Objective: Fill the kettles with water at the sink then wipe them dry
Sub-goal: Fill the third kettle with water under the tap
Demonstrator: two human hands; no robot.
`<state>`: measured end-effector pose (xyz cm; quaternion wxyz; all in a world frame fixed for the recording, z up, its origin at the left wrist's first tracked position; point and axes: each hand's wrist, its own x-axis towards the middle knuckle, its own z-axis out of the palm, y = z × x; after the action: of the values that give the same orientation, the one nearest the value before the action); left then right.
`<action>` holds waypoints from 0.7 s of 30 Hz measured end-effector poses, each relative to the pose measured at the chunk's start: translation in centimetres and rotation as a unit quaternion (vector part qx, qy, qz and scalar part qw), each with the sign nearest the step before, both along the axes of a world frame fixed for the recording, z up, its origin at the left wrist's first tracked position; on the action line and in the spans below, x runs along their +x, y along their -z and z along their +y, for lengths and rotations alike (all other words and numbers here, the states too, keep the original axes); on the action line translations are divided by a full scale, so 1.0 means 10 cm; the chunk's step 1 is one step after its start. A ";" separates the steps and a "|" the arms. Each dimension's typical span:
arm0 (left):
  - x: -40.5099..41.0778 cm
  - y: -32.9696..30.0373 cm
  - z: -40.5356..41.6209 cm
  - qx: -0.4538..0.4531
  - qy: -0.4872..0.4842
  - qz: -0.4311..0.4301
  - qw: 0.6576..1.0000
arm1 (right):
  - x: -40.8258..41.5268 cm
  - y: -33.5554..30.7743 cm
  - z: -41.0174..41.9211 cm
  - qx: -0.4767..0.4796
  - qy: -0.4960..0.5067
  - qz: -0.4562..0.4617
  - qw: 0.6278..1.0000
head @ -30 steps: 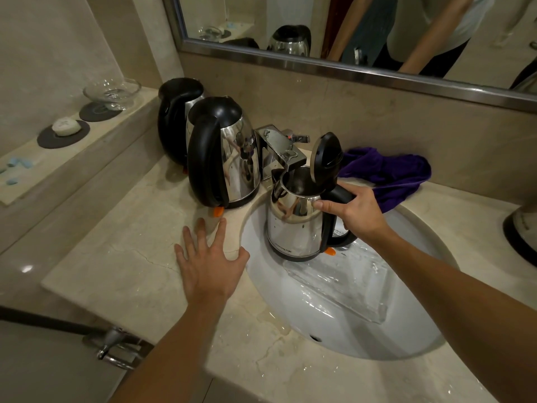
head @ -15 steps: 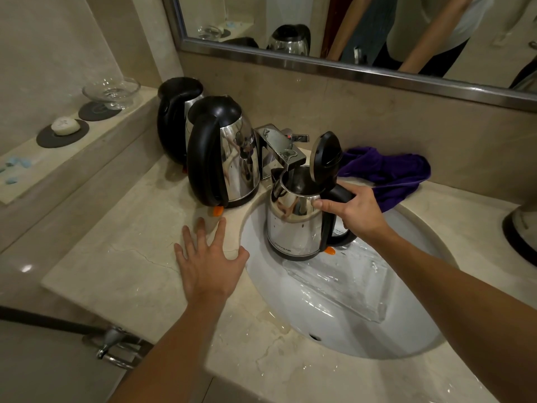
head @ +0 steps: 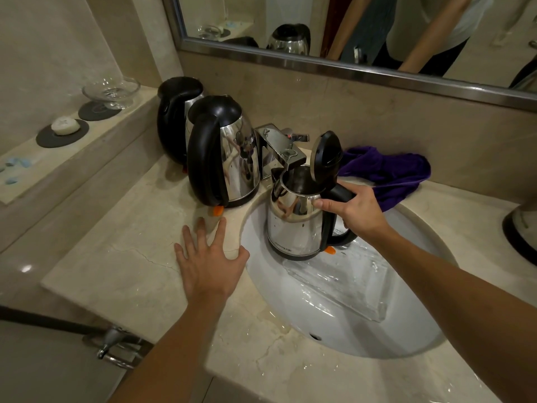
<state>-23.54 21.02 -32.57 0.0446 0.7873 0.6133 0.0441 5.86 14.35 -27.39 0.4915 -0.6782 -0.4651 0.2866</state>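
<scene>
Now right hand [head: 359, 212] fingers round kettle [head: 293, 225] handle over sink [head: 406, 338]; left hand [head: 209, 263] flat, fingers wide.

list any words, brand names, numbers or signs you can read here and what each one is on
Small dark print near the base of the open-lidded steel kettle held in the right hand: too small and blurred to read.
Embossed mark on the chrome faucet: a shape, not legible text.
Two closed black-and-steel kettles on the marble counter: no text visible.
Purple cloth: none.
</scene>
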 end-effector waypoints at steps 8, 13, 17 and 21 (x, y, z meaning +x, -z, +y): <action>0.00 0.00 -0.01 -0.002 0.001 -0.007 1.000 | -0.02 -0.02 0.00 0.006 0.002 0.006 1.000; -0.01 0.00 -0.01 0.005 0.002 -0.017 1.000 | -0.02 -0.02 -0.01 0.001 0.003 0.006 1.000; -0.01 0.01 -0.01 0.007 -0.001 -0.018 1.000 | -0.02 -0.04 0.00 0.000 0.004 0.007 1.000; 0.00 0.02 -0.01 0.012 -0.002 -0.016 1.000 | -0.01 -0.03 0.00 -0.002 0.007 0.007 1.000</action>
<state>-23.53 20.92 -32.81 0.0448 0.7859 0.6134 0.0640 5.73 14.33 -27.09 0.4956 -0.6800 -0.4566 0.2890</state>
